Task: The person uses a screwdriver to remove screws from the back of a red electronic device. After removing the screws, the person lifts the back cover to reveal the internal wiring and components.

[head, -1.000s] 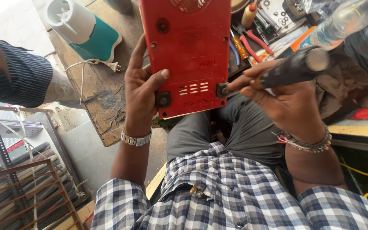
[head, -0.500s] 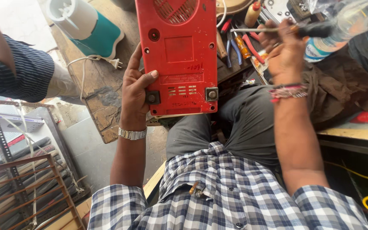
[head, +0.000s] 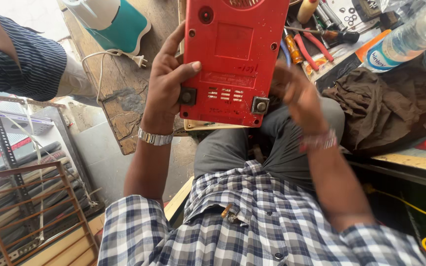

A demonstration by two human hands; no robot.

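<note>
A scarred wooden bench (head: 124, 106) runs ahead of me, tools scattered along its far edge. Over my lap I hold a red plastic casing (head: 235, 59) upright, back panel facing me. My left hand (head: 166, 86) grips its left edge, fingers curled round, thumb pressed on the panel. My right hand (head: 297, 98) sits against the casing's right edge, blurred; I cannot tell how far its fingers close. A teal appliance (head: 117, 22) stands at the bench's far left corner.
</note>
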